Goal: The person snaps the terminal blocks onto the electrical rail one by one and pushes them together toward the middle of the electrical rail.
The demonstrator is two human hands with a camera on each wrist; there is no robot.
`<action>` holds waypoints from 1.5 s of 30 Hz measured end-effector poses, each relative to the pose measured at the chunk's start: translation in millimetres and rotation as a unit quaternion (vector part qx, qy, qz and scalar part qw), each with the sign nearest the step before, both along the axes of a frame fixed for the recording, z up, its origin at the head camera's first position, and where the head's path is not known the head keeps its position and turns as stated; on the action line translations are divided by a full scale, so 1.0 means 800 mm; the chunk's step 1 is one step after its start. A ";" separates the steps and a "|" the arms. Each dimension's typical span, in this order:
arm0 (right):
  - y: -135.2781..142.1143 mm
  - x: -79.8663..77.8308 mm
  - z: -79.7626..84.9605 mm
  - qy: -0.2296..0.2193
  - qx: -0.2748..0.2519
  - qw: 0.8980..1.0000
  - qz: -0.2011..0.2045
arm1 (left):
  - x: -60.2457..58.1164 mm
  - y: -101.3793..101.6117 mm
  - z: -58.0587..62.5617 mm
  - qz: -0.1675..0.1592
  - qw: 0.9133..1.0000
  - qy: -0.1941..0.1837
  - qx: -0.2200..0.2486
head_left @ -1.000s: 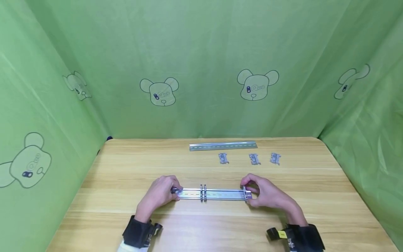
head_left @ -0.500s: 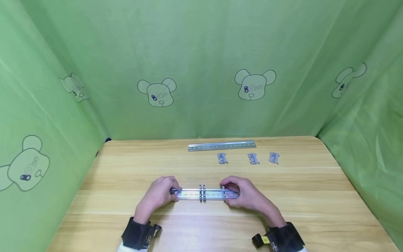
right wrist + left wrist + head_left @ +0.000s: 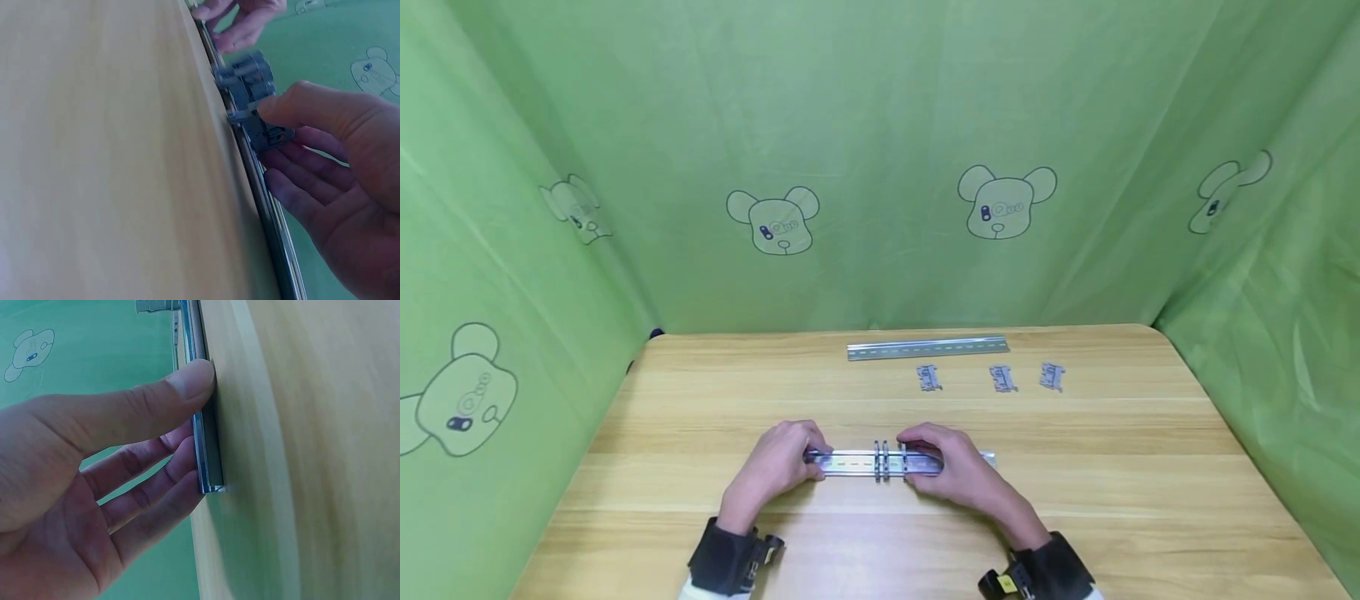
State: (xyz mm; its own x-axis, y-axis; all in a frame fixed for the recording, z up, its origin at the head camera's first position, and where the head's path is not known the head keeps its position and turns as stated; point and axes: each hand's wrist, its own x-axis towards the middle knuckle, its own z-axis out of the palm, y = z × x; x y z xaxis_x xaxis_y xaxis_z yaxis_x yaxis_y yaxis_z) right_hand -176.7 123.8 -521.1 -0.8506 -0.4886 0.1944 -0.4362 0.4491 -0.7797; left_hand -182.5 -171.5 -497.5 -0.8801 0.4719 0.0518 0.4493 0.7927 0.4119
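A slotted metal DIN rail (image 3: 850,464) lies across the table in front of me. My left hand (image 3: 777,460) pinches its left end, thumb (image 3: 194,378) on the near edge and fingers on the far edge. Two thin grey terminal blocks (image 3: 877,461) stand close together across the rail, near its middle. Just right of them, my right hand (image 3: 958,468) pinches another grey terminal block (image 3: 256,134), which sits on the rail. That hand covers part of the rail, whose right end shows beyond it.
A second DIN rail (image 3: 928,348) lies near the table's back edge. Three loose grey terminal blocks (image 3: 928,378) lie in a row in front of it. Green cloth (image 3: 880,167) hangs behind and at both sides of the wooden table (image 3: 880,542).
My right hand has moved left along the rail with its terminal block, from near the right end to close beside the other two. The left hand has stayed on the left end.
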 end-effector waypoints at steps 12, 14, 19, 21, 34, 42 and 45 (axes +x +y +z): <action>-0.020 0.003 -0.004 0.004 0.000 1.000 -0.008 | 0.001 0.000 0.000 0.003 1.000 -0.001 -0.003; -0.022 0.003 -0.004 0.004 0.000 1.000 -0.009 | 0.000 0.000 0.000 0.003 1.000 -0.003 -0.004; -0.026 0.003 -0.005 0.006 0.002 1.000 -0.013 | 0.000 0.001 0.002 0.002 1.000 -0.006 0.000; -0.028 0.003 -0.006 0.005 0.002 1.000 -0.015 | 0.000 0.001 0.003 0.002 1.000 -0.006 0.003; -0.036 0.003 -0.005 -0.001 -0.004 1.000 -0.002 | 0.000 -0.001 0.002 0.003 1.000 -0.008 0.007; -0.045 0.002 -0.004 0.006 0.019 1.000 -0.006 | 0.000 0.000 0.001 0.001 1.000 -0.004 0.004; -0.048 0.002 -0.005 0.013 0.025 1.000 -0.011 | 0.000 0.000 0.001 0.000 1.000 -0.003 0.004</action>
State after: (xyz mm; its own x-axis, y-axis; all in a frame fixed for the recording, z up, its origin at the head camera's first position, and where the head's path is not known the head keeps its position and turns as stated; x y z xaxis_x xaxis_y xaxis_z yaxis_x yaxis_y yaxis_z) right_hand -174.9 85.2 -524.9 -0.8559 -0.4801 0.1920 -0.4459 0.4972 -0.7443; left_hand -182.8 -171.8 -496.6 -0.8806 0.4712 0.0505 0.4465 0.7892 0.4217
